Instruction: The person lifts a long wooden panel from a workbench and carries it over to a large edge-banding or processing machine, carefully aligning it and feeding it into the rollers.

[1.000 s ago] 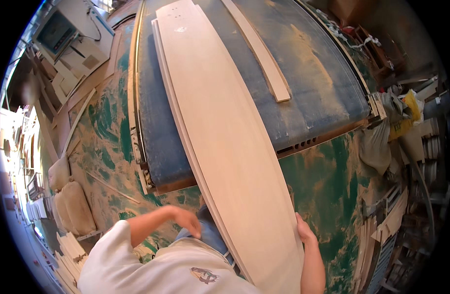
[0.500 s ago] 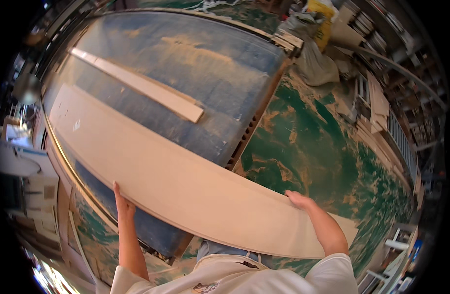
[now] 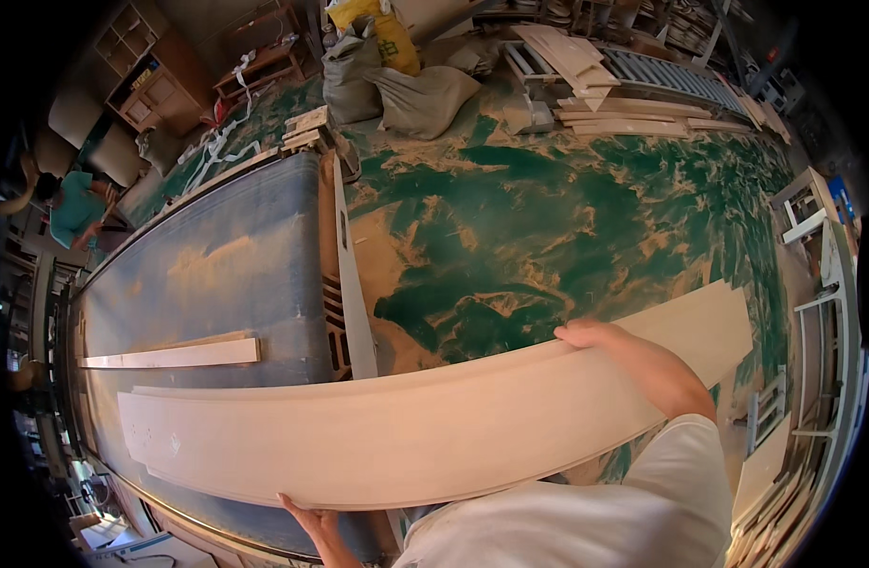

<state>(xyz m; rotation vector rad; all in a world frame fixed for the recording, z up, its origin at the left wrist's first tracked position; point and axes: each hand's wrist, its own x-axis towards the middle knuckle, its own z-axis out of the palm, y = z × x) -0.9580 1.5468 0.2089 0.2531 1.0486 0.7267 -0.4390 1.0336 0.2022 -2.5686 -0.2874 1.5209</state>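
Long, pale wooden boards, at least two lying one on another with ends slightly offset, stretch across in front of me. My left hand grips their near edge, thumb along the rim and the other fingers hidden beneath. On the far edge, toward the right end, my right hand is closed, its fingertips out of sight below. The boards' left part is over a dark belt table dusted with sawdust; whether it touches the belt I cannot tell. Beyond them a narrow wooden strip rests on the belt.
Sawdust covers much of the green floor. Full sacks stand beyond the table's corner. A roller conveyor with loose planks is at the far right; a metal frame stands nearer. Another person is at the far left.
My view has turned right. The boards now lie nearly level across it, and their right end has swung away from me. Both hands keep their hold. Another person has come into view.
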